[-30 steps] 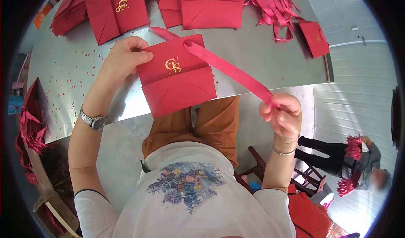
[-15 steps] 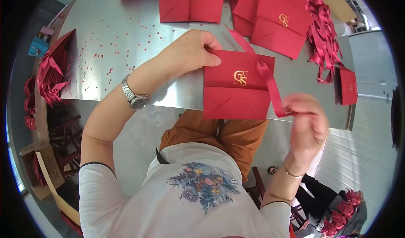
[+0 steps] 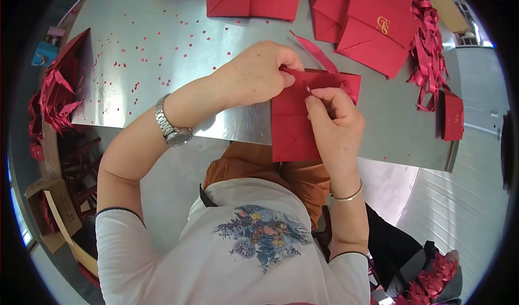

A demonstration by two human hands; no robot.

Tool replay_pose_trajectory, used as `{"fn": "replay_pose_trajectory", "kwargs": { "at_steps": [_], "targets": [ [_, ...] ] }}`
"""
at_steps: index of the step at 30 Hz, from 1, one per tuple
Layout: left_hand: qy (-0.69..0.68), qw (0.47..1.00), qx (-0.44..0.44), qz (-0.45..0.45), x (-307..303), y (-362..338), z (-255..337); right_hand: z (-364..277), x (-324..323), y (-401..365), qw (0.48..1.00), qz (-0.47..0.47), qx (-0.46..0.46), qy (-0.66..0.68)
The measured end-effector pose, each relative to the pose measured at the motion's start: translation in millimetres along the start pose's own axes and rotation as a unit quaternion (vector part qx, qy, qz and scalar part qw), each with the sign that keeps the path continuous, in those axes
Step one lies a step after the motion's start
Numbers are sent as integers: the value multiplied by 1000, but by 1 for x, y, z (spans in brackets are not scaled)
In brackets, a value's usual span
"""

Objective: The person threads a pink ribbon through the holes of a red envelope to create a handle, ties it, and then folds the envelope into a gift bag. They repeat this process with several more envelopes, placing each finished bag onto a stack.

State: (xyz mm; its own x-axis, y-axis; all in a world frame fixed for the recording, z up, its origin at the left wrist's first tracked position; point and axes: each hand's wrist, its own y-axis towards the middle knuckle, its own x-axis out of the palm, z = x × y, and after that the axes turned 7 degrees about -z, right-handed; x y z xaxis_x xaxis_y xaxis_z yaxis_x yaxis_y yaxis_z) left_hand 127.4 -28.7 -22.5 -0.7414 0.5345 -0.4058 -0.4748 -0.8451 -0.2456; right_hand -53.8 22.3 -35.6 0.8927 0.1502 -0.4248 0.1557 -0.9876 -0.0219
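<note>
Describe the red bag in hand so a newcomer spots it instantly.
Find the grey table, then the middle of its near edge. The red bag there has the left hand at its top and the right hand over its front, while the neighbouring bags lie untouched.

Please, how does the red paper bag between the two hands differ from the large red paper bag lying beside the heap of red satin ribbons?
The bag between the hands is gripped by the left hand; the bag beside the heap is untouched. The first has a ribbon at its top; the second shows none attached. The first shows no gold letters, being partly covered; the second shows them. Both have a folded lower part.
</note>
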Motion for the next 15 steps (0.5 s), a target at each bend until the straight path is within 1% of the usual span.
{"fn": "replay_pose_trajectory", "kwargs": {
  "at_steps": [4, 6, 7, 10, 12, 15],
  "targets": [
    [-26, 1000, 0, 5, -2, -2, -4, -3, 6, 5, 1000, 16, 15, -1],
    [-68, 997, -39, -15, -6, -4, -3, -6, 10, 7, 999, 41, -2, 26],
    [-71, 997, -41, -14, -5, -4, -4, -5, 11, 7, 999, 39, 0, 25],
    [-63, 998, -21, -6, -5, -4, -5, -4, 12, 7, 999, 33, -1, 14],
    [-66, 998, -8, -8, -5, -4, -7, -5, 12, 9, 999, 43, -19, 11],
    [-79, 997, -2, -4, -5, -5, -9, -11, 17, 12, 998, 52, 7, -14]
  ]
}}
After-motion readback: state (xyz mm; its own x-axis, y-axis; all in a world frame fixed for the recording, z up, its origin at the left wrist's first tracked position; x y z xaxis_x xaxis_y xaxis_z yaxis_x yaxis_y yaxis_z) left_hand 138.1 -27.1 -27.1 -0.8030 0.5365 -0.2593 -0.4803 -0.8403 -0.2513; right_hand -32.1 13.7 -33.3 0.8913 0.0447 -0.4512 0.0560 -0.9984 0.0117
